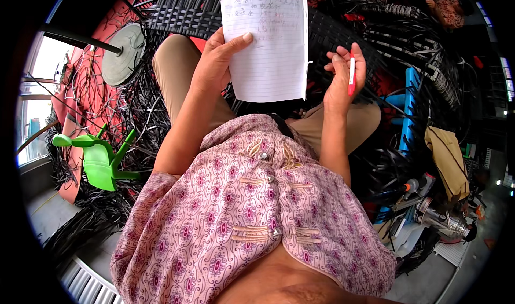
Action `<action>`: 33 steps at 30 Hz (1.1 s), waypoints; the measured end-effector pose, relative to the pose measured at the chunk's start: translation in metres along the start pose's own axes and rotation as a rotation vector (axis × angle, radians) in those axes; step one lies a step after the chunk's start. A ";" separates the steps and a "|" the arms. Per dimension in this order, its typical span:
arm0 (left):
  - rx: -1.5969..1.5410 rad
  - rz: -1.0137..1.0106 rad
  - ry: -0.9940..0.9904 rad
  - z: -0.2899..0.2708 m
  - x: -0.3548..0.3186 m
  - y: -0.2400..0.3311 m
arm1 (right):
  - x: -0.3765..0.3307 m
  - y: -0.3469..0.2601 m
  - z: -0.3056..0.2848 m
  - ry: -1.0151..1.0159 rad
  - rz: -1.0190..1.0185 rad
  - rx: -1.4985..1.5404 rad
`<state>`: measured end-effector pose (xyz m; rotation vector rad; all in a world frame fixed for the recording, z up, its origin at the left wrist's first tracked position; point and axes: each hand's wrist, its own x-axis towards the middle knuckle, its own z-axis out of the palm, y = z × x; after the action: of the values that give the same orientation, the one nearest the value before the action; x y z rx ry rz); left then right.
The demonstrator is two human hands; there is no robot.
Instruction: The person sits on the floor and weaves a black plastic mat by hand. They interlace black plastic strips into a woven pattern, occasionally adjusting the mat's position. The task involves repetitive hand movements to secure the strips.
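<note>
Lined notepad [271, 49] raised above your knees, handwriting at its top. Your left hand [214, 62] grips its left edge, thumb pressed on the page. Your right hand [343, 78], just beside it, fingers closed on a red-and-white pen [352, 76]. Woven black panel [188, 9] behind; green plastic chair [99, 162] to your left.

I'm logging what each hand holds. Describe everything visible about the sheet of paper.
The sheet of paper is white, ruled with faint lines, handwritten in its upper part and blank below. It is held upright and nearly flat above the lap by the left hand, thumb pressed on its front near the left edge. It looks thin; whether it is more than one sheet cannot be told.
</note>
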<state>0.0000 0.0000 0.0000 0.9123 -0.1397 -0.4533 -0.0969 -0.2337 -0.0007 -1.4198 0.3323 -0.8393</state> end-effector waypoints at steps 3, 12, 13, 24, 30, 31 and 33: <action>-0.006 -0.005 0.016 -0.004 0.001 0.007 | -0.001 -0.005 0.006 0.009 0.059 0.065; 0.021 0.059 -0.074 0.009 0.013 0.018 | -0.002 -0.009 0.003 0.096 0.103 -0.062; 0.010 0.073 -0.104 0.019 0.015 0.021 | 0.000 -0.007 0.000 0.126 0.093 -0.085; 0.201 0.043 0.163 -0.023 0.076 -0.032 | 0.012 -0.012 -0.026 0.199 -0.003 -0.225; 0.274 0.037 0.192 -0.045 0.080 -0.037 | -0.003 -0.009 0.003 -0.081 0.192 -0.308; 0.286 0.023 0.211 -0.041 0.078 -0.035 | -0.007 -0.007 0.015 -0.119 0.188 -0.293; 0.275 0.009 0.227 -0.039 0.075 -0.034 | -0.013 -0.003 0.035 -0.313 0.117 -0.498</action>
<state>0.0684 -0.0221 -0.0557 1.2262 0.0022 -0.3231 -0.0836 -0.1989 0.0046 -1.9446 0.3951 -0.4395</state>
